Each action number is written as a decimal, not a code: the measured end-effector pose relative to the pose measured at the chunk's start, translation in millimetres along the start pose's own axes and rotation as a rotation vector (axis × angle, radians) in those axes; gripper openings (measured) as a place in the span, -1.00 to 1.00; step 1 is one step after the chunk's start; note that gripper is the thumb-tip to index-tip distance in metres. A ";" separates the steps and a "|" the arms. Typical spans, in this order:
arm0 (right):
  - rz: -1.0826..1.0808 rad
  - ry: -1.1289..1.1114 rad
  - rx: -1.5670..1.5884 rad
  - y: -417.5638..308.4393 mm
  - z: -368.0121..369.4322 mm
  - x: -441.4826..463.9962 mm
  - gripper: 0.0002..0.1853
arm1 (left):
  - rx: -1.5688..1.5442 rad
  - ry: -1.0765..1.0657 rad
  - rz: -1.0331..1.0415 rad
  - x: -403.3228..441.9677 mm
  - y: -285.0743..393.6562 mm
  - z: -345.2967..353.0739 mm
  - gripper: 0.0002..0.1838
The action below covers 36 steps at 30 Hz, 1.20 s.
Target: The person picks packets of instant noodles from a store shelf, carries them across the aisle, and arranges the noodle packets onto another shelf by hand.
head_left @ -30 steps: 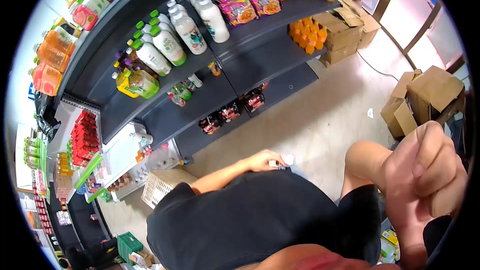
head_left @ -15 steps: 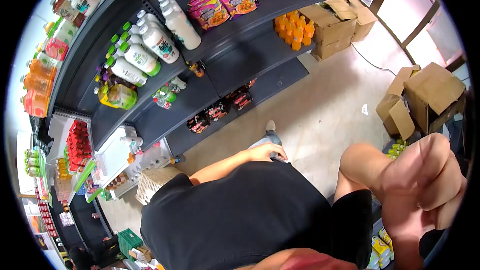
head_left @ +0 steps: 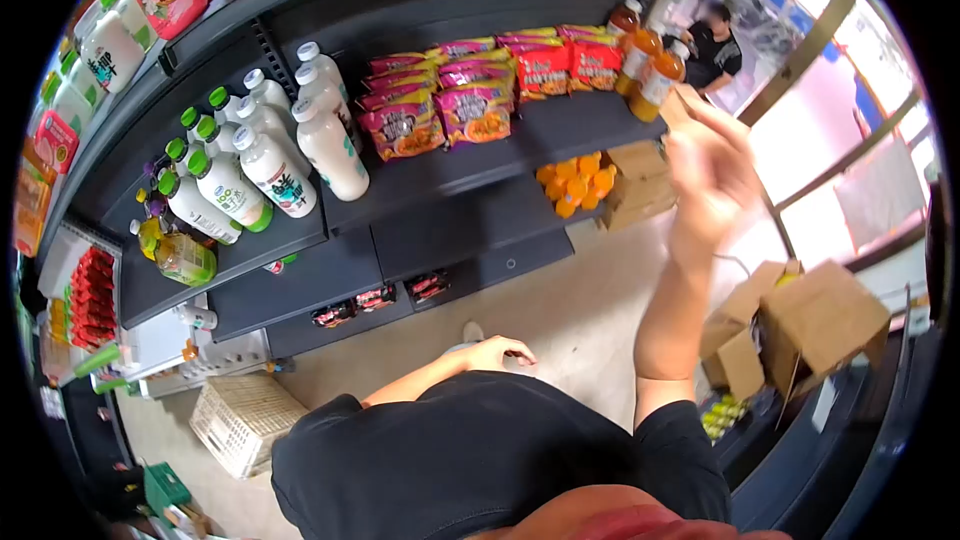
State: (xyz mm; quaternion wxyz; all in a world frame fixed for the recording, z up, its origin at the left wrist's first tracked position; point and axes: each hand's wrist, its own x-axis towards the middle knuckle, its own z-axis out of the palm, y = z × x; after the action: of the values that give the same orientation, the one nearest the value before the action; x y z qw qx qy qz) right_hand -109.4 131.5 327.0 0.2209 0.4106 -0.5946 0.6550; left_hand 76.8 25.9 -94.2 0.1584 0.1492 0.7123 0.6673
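Observation:
My right hand (head_left: pixel 706 165) is raised at the right end of the shelf, blurred by motion. Its fingers look loosely stretched out, and I see nothing held in them. Nearest to it stands an orange-brown drink bottle (head_left: pixel 660 82) with a pale label; whether the fingertips touch it I cannot tell. More such bottles (head_left: pixel 640 50) stand just behind. My left hand (head_left: pixel 502 352) hangs low in front of my body, fingers slightly bent and apart, holding nothing. Left of the bottles are red noodle packets (head_left: pixel 545 71) and purple noodle packets (head_left: pixel 475 112).
White bottles (head_left: pixel 333 152) and green-capped bottles (head_left: pixel 230 188) fill the shelf's left part. Orange bottles (head_left: pixel 575 185) stand one level lower beside a cardboard box (head_left: pixel 640 185). Opened cartons (head_left: pixel 822 325) sit at right, a white crate (head_left: pixel 240 420) at left. Another person (head_left: pixel 712 48) is beyond the shelf.
My right hand has gone from a curled position close to the camera out toward the bottles at the shelf's right end. The view has shifted, showing more of the upper shelf. My left hand stays low.

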 end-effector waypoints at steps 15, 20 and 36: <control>-0.100 -0.487 -0.901 426.9 138.5 52.1 -0.21 | -0.035 0.271 -0.032 61.5 21.3 -103.9 -0.44; 0.028 -0.560 -0.979 454.2 136.8 52.7 -0.14 | -0.016 0.311 -0.113 105.5 36.8 -110.2 -0.44; -0.122 -0.376 -0.095 485.5 37.5 -3.8 -0.64 | 0.571 1.498 0.080 317.4 119.4 -255.9 -0.06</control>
State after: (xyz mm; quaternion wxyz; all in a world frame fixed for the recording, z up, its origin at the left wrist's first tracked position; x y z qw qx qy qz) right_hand -474.5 1.4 32.2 0.1643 0.5500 -0.6296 0.5236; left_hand -319.1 -63.0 31.6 -0.4302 -0.2781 0.7665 0.3874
